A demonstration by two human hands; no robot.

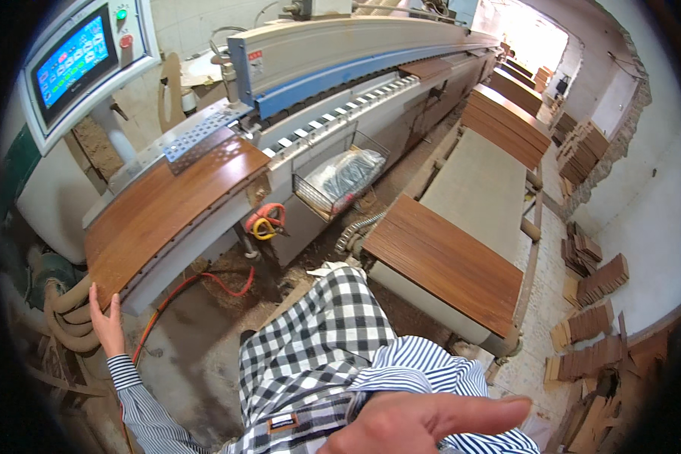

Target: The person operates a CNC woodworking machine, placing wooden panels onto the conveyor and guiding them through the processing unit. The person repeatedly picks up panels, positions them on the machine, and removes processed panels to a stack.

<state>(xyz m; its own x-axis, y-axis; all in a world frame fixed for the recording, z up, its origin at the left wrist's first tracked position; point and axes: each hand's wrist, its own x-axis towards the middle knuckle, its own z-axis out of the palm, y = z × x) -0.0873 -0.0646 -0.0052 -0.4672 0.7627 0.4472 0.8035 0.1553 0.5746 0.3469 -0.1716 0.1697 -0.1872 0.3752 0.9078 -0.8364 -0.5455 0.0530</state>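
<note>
A long reddish-brown wood-grain panel (170,210) lies on the infeed table of an edge-banding machine (352,62), its far end under a perforated metal plate (198,144). At the panel's near end my left hand (109,323) touches the edge, thumb and fingers apart. Close to the camera, in front of my body, is my right hand (420,423), thumb stretched out to the right; nothing shows in it, and its fingers are partly cut off by the picture's bottom. A similar brown panel (445,261) lies across the near end of a belt conveyor (476,187).
A control panel with a lit screen (71,65) stands upper left. Scissors with orange and yellow handles (267,221) hang by a wire basket (340,181). A red hose (227,289) crosses the floor. Stacked panels (505,122) stand farther along the conveyor; wood pieces (601,281) line the right wall.
</note>
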